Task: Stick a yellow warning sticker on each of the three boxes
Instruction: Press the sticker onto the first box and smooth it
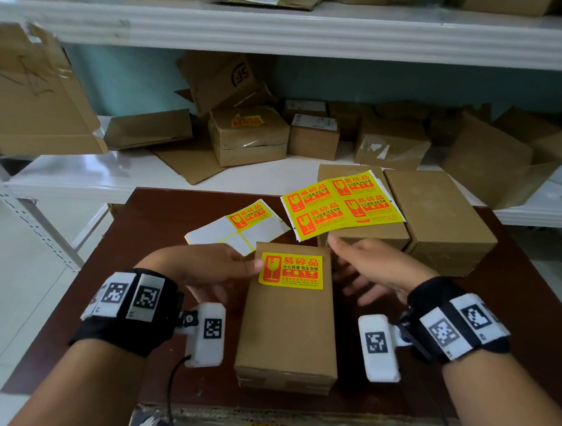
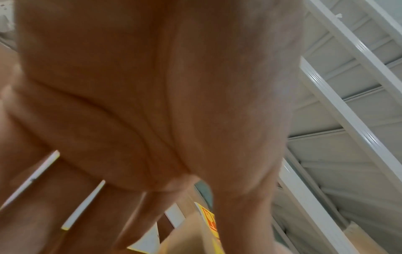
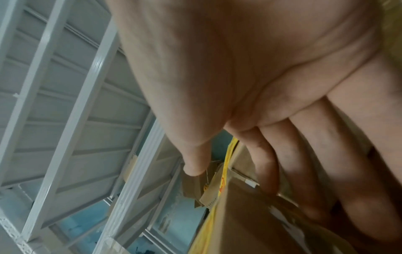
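Risk: the yellow warning sticker is lying on the far end of the nearest box, but by my reading it may not be pressed flat yet; if the left edge is lifting, a crease or bubble could be setting in.
Second risk: the full sticker sheet is resting loosely across the middle box, overhanging its near edge; a careless reach could be knocking it off onto the counter.
Left hand: the left hand is lying beside the nearest box with fingers mostly straight, the thumb tip touching the sticker's left edge; it is gripping nothing.
Right hand: the right hand is hovering at the box's far right corner, fingers extended and spread, holding nothing; whether it is touching the cardboard I cannot tell.
Boxes: the nearest one is carrying its sticker; the middle box and the far right box are standing side by side behind it, no sticker showing stuck on either.
Spare: a partly used sheet is lying left of the full one with a single sticker remaining.
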Motion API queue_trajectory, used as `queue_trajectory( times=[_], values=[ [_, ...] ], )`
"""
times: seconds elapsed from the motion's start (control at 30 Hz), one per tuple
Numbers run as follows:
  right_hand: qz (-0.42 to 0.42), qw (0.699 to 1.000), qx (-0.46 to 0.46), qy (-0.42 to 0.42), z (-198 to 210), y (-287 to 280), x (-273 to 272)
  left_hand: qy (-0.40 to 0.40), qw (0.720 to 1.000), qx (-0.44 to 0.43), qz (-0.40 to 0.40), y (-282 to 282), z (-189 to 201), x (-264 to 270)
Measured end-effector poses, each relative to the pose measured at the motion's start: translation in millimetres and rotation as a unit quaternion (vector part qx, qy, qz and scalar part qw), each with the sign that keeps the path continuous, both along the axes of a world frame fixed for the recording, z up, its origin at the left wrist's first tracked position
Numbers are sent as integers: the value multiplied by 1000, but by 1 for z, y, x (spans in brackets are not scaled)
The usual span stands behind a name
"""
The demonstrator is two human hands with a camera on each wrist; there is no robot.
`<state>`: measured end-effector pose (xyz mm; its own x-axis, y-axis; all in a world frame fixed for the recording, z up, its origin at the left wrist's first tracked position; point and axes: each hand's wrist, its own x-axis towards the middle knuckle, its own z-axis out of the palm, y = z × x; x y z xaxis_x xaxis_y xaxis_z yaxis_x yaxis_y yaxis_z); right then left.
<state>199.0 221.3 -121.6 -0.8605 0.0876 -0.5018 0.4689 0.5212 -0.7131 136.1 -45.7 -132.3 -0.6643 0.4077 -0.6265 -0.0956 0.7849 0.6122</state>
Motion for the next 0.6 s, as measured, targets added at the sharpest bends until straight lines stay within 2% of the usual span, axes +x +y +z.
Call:
queue_trajectory(
  times=[0.1, 0.23, 0.43, 0.6],
  values=[
    [19, 997, -65, -21, -1, -4, 7, -13, 999, 19, -39, -1, 4, 9],
    [23, 987, -159, 3, 7, -3, 6, -26, 997, 54, -55, -7, 14, 12],
    [-9, 969, -220, 114, 29, 2, -1, 42, 981, 191, 6, -26, 38, 5],
    [-41, 940, -265, 212, 37, -6, -8, 104, 944, 309, 44, -11, 57, 10]
  ],
)
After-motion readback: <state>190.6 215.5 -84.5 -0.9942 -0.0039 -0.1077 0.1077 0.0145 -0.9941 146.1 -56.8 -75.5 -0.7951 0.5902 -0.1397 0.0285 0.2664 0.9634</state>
